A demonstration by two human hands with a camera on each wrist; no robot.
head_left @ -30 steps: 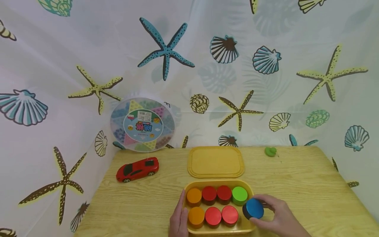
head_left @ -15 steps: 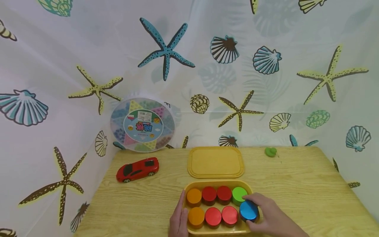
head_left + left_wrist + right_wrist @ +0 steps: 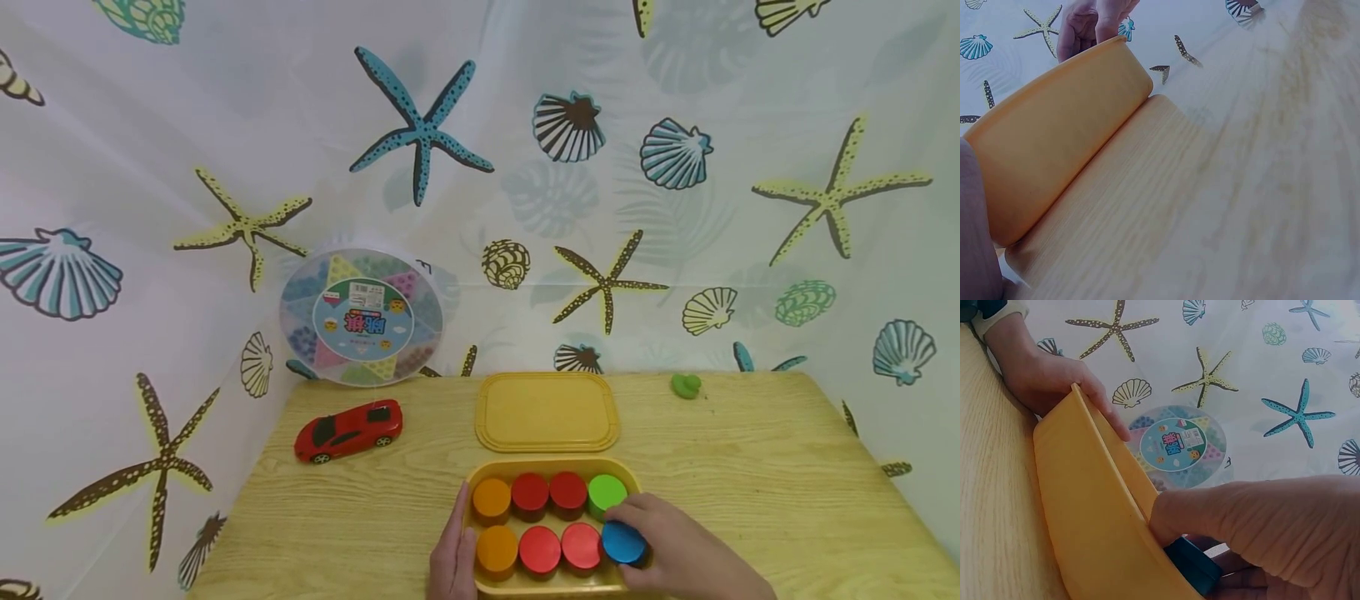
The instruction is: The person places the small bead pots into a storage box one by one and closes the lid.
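In the head view my right hand (image 3: 671,546) grips a blue round block (image 3: 624,540) by its sides, at the front right corner of a yellow box (image 3: 555,586). The right wrist view shows the thumb reaching inside the box wall, with the block's dark side (image 3: 1194,564) at the fingers. My left hand (image 3: 452,554) lies along the box's left end with straight fingers. Inside stand two orange blocks (image 3: 497,550), several red blocks (image 3: 540,548) in two shades, and a green block (image 3: 606,493). The blue block sits beside a light red block and in front of the green one.
Behind the box lies a flat yellow lid (image 3: 547,410). A red toy car (image 3: 348,430) stands at left, under a round board-game case (image 3: 362,317) against the patterned cloth. Far right sits a small green duck (image 3: 686,384). All rest on the wood-grain table (image 3: 757,467).
My right hand has carried the blue block leftward and down, from over the box's right rim into the front right corner. The left hand and the box have stayed put.
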